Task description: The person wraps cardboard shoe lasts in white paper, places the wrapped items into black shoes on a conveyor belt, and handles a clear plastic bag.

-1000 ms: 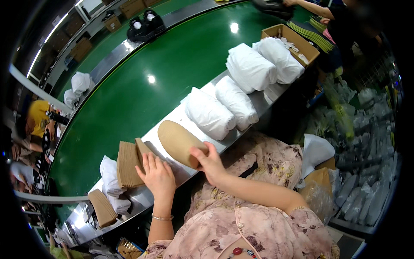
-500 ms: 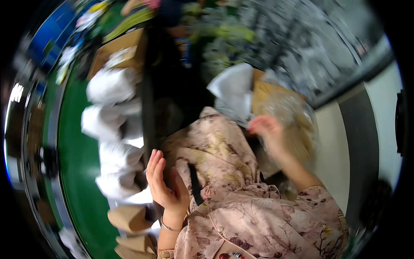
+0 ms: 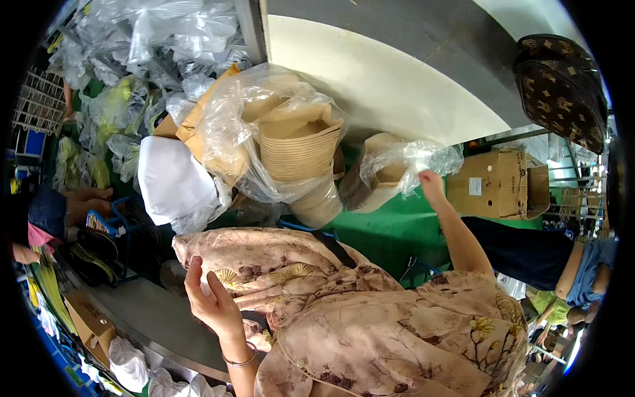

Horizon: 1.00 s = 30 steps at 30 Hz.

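Note:
My left hand (image 3: 215, 304) is raised above my lap with its fingers apart and nothing in it. Off to the right, my right hand (image 3: 432, 186) has its fingers closed at the edge of a clear plastic bag (image 3: 413, 157), seemingly pinching the film. This bag partly covers tan curved pieces (image 3: 377, 175). Beside it, a larger clear bag (image 3: 228, 126) surrounds a thick stack of nested tan curved pieces (image 3: 301, 149). A smooth white curved piece (image 3: 173, 178) lies left of that stack.
A cardboard box (image 3: 486, 185) stands beyond my right hand. Several plastic-wrapped items (image 3: 152, 33) fill the upper left. At lower left, a grey table edge (image 3: 159, 317) runs beside white shapes (image 3: 129, 364). Other people are at both sides, and a brown patterned bag (image 3: 562, 92) is at upper right.
My view has swung to the right, away from the green work surface with its row of white shapes. My right hand has moved across to the plastic bag; my left hand remains raised.

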### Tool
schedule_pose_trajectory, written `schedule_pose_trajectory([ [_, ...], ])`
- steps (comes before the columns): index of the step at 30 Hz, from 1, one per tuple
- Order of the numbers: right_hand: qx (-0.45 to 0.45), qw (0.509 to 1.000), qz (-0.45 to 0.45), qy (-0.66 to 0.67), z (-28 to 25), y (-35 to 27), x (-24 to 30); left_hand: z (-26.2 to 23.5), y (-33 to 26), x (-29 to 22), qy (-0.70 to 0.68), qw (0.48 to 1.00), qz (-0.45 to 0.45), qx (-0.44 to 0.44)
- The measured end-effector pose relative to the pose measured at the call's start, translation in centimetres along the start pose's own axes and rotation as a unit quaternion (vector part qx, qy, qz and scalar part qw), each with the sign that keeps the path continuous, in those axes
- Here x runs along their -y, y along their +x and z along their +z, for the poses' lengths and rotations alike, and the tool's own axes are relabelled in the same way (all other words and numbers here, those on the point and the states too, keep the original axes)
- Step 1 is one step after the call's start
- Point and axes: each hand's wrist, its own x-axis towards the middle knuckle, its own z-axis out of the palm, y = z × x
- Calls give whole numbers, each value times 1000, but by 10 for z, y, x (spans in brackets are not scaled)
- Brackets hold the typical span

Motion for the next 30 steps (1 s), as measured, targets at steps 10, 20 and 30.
schedule_pose_trajectory([
  [10,-39,828,377,413,158,88,-23,27,15,5,39,994,-103,19],
  [20,45,977,-101,-181,154,75,17,8,-14,28,83,971,-223,-8],
  [30,354,862,-55,-358,123,120,48,10,-18,24,134,971,-196,-23],
])
